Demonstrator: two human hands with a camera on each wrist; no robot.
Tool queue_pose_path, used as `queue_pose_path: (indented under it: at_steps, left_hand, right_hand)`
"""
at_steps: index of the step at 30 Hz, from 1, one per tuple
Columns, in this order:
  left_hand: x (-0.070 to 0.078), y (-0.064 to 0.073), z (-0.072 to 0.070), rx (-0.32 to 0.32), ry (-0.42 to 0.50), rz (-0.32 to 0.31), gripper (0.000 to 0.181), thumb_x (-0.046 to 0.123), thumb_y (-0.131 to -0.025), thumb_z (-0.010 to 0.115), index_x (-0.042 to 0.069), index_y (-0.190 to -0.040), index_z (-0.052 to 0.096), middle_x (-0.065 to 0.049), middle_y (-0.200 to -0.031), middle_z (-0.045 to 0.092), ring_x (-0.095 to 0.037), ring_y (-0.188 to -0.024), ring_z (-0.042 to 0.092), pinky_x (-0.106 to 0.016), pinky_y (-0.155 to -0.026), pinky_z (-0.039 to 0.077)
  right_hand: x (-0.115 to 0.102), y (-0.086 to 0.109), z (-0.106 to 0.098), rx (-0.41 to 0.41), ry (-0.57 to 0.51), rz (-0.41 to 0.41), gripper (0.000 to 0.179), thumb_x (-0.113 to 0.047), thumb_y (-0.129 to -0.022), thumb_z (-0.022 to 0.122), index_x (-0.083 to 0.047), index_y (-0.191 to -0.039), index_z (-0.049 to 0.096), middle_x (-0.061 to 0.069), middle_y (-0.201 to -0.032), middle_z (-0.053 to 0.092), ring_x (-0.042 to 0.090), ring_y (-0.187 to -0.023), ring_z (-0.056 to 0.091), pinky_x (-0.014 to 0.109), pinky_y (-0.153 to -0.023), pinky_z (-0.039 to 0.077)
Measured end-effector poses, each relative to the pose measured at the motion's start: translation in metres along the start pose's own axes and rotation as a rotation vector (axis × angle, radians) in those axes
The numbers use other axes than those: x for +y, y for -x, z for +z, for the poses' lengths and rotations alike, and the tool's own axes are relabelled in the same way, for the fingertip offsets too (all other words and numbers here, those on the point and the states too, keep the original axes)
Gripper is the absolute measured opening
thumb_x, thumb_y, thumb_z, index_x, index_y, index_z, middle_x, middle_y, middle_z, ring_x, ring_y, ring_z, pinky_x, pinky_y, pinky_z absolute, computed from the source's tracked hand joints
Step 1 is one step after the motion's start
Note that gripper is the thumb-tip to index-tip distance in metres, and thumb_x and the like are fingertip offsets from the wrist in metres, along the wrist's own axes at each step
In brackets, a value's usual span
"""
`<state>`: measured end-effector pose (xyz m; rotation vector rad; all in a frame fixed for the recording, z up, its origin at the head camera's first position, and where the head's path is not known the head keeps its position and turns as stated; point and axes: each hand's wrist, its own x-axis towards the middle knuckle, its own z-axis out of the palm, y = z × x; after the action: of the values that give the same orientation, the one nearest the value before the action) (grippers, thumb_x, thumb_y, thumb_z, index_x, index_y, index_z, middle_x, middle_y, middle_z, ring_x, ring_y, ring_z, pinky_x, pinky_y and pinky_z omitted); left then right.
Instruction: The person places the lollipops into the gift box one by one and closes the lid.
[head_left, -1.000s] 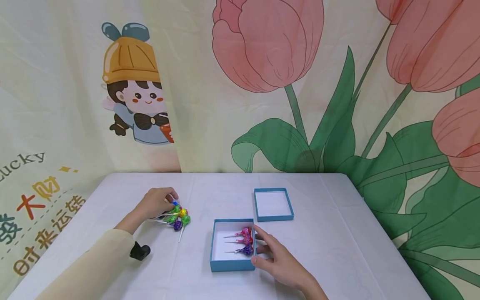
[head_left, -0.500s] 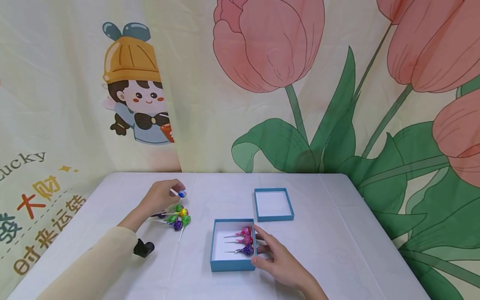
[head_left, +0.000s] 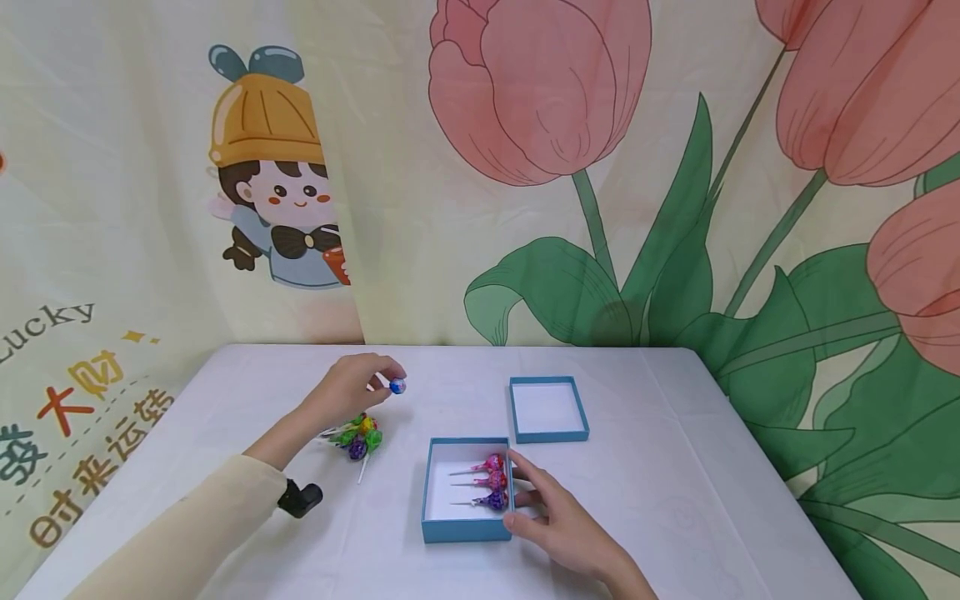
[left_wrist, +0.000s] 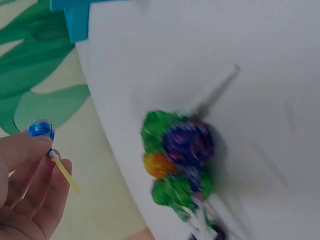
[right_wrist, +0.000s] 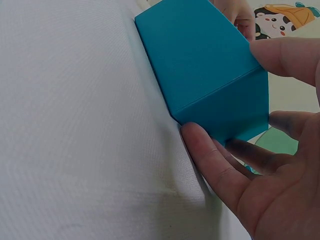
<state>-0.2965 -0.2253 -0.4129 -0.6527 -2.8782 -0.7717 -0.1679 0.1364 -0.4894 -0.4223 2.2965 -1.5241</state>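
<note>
Left grip (head_left: 349,390) pinches blue lollipop (head_left: 397,387); backdrop (head_left: 405,208) reads "Lucky".

The blue box (head_left: 467,531) holds three lollipops (head_left: 493,482); a blue-wrapped lollipop (head_left: 397,387) is aloft.

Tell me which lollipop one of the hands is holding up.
The blue-wrapped lollipop with the yellow stick, pinched in the left hand. The others lie in the pile on the table or in a row of three inside the box.
</note>
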Motion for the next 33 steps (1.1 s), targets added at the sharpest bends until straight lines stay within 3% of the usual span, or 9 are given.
queue_pose_path:
  at_steps: [7,15,21,33]
  left_hand:
    - [0.038,0.002,0.003,-0.012,0.003,0.122,0.028,0.002,-0.093,0.08,0.014,-0.118,0.077,0.004,-0.108,0.075,-0.014,-0.093,0.068,-0.032,-0.082,0.06]
    - [0.072,0.013,0.019,-0.065,0.032,0.268,0.03,0.0,-0.092,0.081,0.014,-0.119,0.077,0.004,-0.106,0.075,-0.011,-0.091,0.068,-0.023,-0.078,0.059]
    - [0.089,0.018,0.029,-0.135,0.051,0.295,0.029,0.002,-0.093,0.08,0.016,-0.118,0.077,0.005,-0.109,0.075,-0.008,-0.092,0.067,-0.019,-0.079,0.058]
    - [0.104,0.023,0.045,-0.244,0.126,0.3,0.026,0.002,-0.094,0.079,0.014,-0.117,0.078,0.004,-0.109,0.077,-0.004,-0.087,0.065,-0.021,-0.081,0.059]
  right_hand:
    - [-0.001,0.0,0.0,-0.001,-0.006,0.005,0.083,-0.036,-0.099,0.076,-0.038,-0.167,0.03,0.012,-0.163,0.044,0.027,-0.126,0.058,0.045,-0.102,0.055]
    - [-0.003,0.001,0.001,0.002,-0.003,0.018,0.083,-0.038,-0.099,0.076,-0.038,-0.167,0.03,0.013,-0.163,0.043,0.027,-0.126,0.059,0.049,-0.104,0.055]
    - [-0.002,0.0,0.0,-0.003,-0.005,0.016,0.084,-0.038,-0.099,0.076,-0.037,-0.168,0.029,0.014,-0.164,0.043,0.028,-0.127,0.059,0.051,-0.105,0.055]
    - [-0.002,0.0,0.0,-0.015,-0.001,0.003,0.084,-0.038,-0.1,0.075,-0.034,-0.169,0.026,0.014,-0.164,0.042,0.029,-0.129,0.059,0.05,-0.105,0.055]
